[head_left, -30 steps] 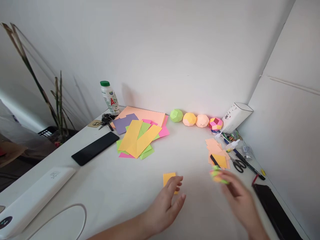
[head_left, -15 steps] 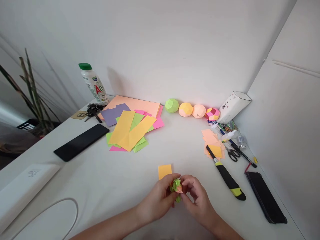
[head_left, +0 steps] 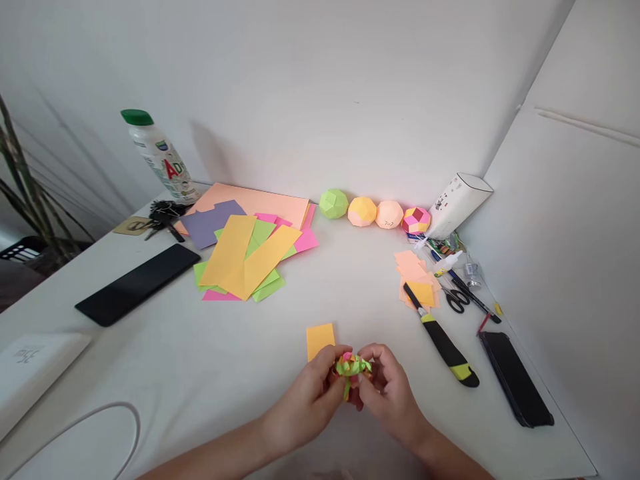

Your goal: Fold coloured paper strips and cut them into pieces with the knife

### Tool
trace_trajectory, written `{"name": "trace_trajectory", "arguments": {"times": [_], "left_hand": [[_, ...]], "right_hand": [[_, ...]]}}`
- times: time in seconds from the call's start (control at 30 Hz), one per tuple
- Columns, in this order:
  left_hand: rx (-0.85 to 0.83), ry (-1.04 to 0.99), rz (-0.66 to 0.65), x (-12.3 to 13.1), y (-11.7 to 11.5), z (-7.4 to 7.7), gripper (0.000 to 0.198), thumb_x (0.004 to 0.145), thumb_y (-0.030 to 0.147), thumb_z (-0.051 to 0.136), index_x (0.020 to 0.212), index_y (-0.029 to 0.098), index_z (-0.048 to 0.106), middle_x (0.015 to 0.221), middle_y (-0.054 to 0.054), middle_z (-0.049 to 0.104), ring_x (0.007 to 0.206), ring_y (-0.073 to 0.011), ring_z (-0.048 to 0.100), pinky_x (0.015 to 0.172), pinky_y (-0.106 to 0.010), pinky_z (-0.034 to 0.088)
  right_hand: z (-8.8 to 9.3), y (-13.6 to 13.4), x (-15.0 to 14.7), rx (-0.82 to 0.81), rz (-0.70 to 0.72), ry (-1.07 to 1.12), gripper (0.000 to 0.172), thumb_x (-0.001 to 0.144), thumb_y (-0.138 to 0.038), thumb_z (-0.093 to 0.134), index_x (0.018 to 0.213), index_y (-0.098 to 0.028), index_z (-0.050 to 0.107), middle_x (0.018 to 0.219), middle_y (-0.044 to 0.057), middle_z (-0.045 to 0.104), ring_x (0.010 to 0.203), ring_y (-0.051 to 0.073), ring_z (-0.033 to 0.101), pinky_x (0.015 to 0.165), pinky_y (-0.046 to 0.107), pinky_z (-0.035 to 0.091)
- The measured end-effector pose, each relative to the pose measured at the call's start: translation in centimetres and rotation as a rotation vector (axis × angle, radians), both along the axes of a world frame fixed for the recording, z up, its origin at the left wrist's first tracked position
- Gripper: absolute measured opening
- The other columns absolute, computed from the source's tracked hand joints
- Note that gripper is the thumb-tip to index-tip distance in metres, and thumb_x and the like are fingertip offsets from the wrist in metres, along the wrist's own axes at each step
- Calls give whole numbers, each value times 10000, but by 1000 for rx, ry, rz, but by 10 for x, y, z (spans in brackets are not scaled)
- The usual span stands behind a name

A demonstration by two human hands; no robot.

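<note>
The smooth, matte white worktop (head_left: 200, 373) carries mostly paper: a loose fan of flat rectangular sheets (head_left: 245, 257) in yellow-orange, green, pink, purple and peach, a small heap of peach and orange squares (head_left: 413, 267), and four faceted paper balls (head_left: 334, 203) lined up along the wall. Harder things lie around them: a glossy black phone (head_left: 135, 285) at the left, a second dark phone (head_left: 515, 379) at the right edge, a utility knife (head_left: 443, 343) with a black and yellow-green handle, black-handled scissors (head_left: 455, 300) and a white plastic bottle (head_left: 157, 157) with a green cap. The folded paper piece (head_left: 353, 367) sits between both hands, over the worktop near its front edge. The left hand (head_left: 307, 400) pinches it from the left, thumb and fingertips closed on it, and the right hand (head_left: 390, 397) grips it from the right in the same way. It is a small, crinkled bundle of creased flaps in green, orange and pink, with a narrow green tail hanging below. A single orange paper square (head_left: 320, 340) lies flat just beyond the left hand's fingers.
</note>
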State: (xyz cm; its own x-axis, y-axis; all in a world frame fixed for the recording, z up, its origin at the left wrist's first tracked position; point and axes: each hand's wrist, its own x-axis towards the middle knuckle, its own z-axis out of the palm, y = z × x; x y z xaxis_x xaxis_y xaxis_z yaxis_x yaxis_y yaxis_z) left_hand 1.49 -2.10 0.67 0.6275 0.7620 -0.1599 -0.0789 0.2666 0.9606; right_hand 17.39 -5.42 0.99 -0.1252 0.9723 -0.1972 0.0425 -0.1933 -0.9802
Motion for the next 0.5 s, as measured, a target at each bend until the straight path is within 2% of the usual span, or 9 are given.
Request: {"name": "trace_trajectory", "arguments": {"times": [0.07,0.13,0.2,0.27,0.4,0.5], "left_hand": [[43,104,-11,-1,1,1,244,942,324,383,1098,156,464,790,-15,560,654,-130,545,619,-261,473],[133,218,-36,-3,2,1,224,943,288,343,1042,162,501,770,-10,564,604,-119,515,564,-238,439],[239,285,-51,-4,3,1,219,933,245,329,983,174,529,804,-21,603,633,-125,534,585,-234,435],[314,329,-59,-4,3,1,233,923,220,318,995,184,536,839,-30,642,684,-138,573,626,-236,445],[356,470,-53,-3,0,1,294,915,221,308,1137,193,499,833,-36,681,684,-160,619,623,-240,451],[316,528,-68,-2,-3,1,285,937,259,285,1104,204,509,715,-15,681,639,-169,637,601,-238,449]], "right_hand": [[2,0,-2,-21,61,-22,188,842,-200,546,967,-233,410,656,-64,516,551,107,541,518,228,450],[4,-1,-3,17,100,-80,227,808,-171,557,985,-232,430,730,-49,513,582,98,527,537,226,448],[3,-2,-3,81,87,-137,195,801,-193,564,959,-224,453,868,-6,513,647,101,519,556,229,453],[2,-3,-3,87,83,-164,143,826,-218,536,944,-219,455,922,15,516,668,105,510,553,230,449],[3,-5,-4,-2,101,-201,144,841,-174,500,971,-214,450,741,-29,528,618,107,498,552,230,430],[8,-6,-7,-46,154,-80,134,874,-186,471,998,-210,425,656,-52,528,583,105,502,553,234,422]]}}
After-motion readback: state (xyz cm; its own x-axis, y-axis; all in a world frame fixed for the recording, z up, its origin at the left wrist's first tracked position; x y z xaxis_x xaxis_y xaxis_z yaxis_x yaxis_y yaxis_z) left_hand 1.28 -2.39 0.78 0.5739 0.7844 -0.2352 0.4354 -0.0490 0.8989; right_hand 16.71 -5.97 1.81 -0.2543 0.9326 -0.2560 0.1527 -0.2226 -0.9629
